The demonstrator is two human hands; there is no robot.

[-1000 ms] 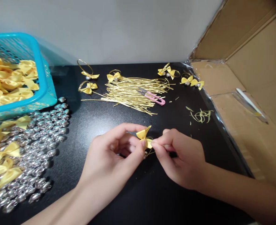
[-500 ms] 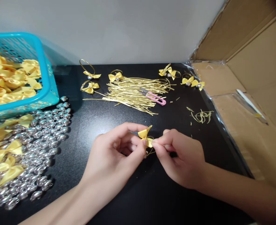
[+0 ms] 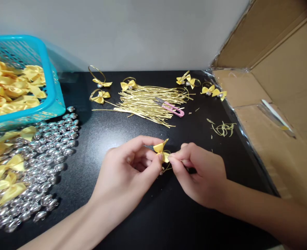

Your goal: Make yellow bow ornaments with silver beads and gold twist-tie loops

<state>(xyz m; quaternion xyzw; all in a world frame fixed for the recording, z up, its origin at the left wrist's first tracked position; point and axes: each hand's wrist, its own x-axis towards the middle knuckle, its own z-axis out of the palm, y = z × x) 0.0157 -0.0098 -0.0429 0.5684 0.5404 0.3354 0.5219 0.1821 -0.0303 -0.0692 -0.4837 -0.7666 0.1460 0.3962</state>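
Observation:
Between the thumb and forefinger of my left hand (image 3: 132, 166) is a yellow ribbon bow (image 3: 159, 148). A thin gold tie (image 3: 167, 169) loops beneath the bow, and a small shiny bead (image 3: 162, 171) shows by my left thumb. My right hand (image 3: 199, 173) is closed in a pinch at the bow's right side, where the gold tie runs into the fingers; its exact end is hidden by them. Both hands are held above the black table (image 3: 153, 215), close together.
On the left stand a blue basket (image 3: 56, 86) of yellow bows and a spread of silver beads (image 3: 46, 159). Pink thread snips (image 3: 178, 111) lie on a pile of gold ties (image 3: 140, 104). Finished-looking bow loops (image 3: 129, 85), tie scraps (image 3: 223, 129) and a white-handled knife (image 3: 274, 110) lie around.
Almost nothing differs. Both hands keep their pinch on the bow and tie, and the view has shifted very slightly.

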